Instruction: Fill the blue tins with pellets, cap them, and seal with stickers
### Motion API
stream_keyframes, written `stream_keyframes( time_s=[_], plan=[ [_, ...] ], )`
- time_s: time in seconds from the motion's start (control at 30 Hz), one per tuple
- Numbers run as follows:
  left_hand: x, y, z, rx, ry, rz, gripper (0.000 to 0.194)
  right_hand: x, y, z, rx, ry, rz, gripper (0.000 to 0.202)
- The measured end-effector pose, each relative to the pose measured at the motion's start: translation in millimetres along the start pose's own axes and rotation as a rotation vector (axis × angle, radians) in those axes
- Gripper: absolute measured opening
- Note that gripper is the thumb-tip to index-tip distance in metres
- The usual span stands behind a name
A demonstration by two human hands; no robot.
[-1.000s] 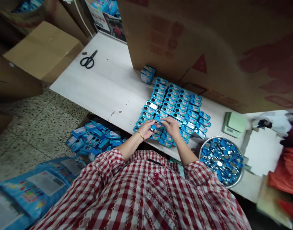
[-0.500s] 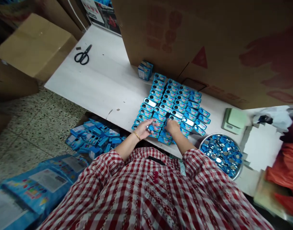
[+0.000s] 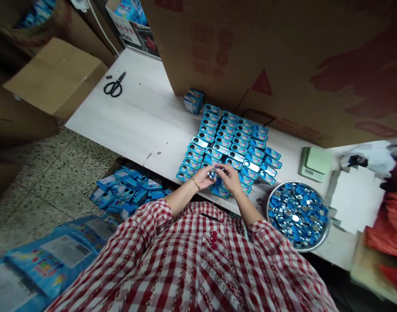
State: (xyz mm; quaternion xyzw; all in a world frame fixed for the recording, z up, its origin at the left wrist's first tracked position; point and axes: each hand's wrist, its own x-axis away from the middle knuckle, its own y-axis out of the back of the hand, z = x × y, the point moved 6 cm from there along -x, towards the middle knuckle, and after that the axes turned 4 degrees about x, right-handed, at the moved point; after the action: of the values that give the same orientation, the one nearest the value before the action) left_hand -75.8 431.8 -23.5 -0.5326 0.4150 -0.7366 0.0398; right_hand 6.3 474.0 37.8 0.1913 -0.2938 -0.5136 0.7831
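My left hand [image 3: 203, 178] is curled, palm up, around several small round metal lids [image 3: 212, 174], silver with some blue. My right hand [image 3: 230, 178] meets it from the right, fingertips closed on the lids in the left palm; exactly which one they pinch is hidden. Below and beyond both hands, small blue tins [image 3: 223, 142] stand in close rows on the white table [image 3: 146, 117]. Most tins show a dark round opening or a blue round piece on top. To the right, a round metal bowl [image 3: 328, 227] is full of similar blue and silver lids.
A large carton [image 3: 283, 52] walls off the table's back. Black scissors [image 3: 113, 89] lie at the left, a blue box [image 3: 193, 102] by the carton. A green scale [image 3: 314, 164] stands right. Blue boxes [image 3: 127, 188] are heaped below the table's front edge, near blue packs [image 3: 49, 264].
My right hand has come back from the tins to the lids in my left hand. My left hand has shifted slightly right and curled more. The camera view has moved a little.
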Motion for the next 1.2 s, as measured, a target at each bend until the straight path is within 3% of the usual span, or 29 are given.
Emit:
stream_keyframes(
  time_s=[0.17, 0.27, 0.37, 0.43, 0.5, 0.67, 0.77, 0.9, 1.03, 1.1, 1.2],
  plan=[
    [-6, -6.9, -1, -0.004, -0.04, 0.011, 0.013, 5, 4, 3, 0.02, 0.087, 0.037, 0.028],
    [-4, -3.4, -2, -0.028, -0.025, -0.005, 0.012, 1, 10, -8, -0.1, -0.017, 0.047, 0.028],
    [0, -1.3, -4, -0.054, 0.027, 0.014, 0.014, -3, 22, -30, -0.183, -0.224, 0.011, 0.028],
    [3, -0.2, -9, -0.039, 0.031, 0.035, 0.015, -7, 31, -40, -0.064, -0.323, -0.011, 0.024],
    [8, 2.5, -16, -0.023, -0.003, 0.032, 0.014, -13, 36, -43, 0.196, -0.349, 0.007, 0.02],
    [20, 9.5, -30, -0.021, -0.089, 0.028, 0.015, -35, 21, -36, 0.766, -0.377, 0.19, 0.02],
    [24, 12.7, -35, -0.036, -0.125, 0.034, 0.02, -49, 12, -38, 0.911, -0.47, 0.323, 0.038],
    [23, 16.3, -39, -0.069, -0.171, -0.005, 0.02, -57, 14, -42, 0.981, -0.504, 0.367, 0.053],
    [18, 16.4, -37, -0.11, -0.177, -0.079, 0.014, -41, 15, -33, 0.838, -0.353, 0.266, 0.035],
    [14, 13.6, -34, -0.137, -0.174, -0.089, 0.013, -28, 7, -15, 0.671, -0.089, 0.226, 0.029],
    [9, 8.7, -31, -0.163, -0.162, -0.085, 0.011, -8, -8, 14, 0.476, 0.338, 0.265, 0.031]
  ],
)
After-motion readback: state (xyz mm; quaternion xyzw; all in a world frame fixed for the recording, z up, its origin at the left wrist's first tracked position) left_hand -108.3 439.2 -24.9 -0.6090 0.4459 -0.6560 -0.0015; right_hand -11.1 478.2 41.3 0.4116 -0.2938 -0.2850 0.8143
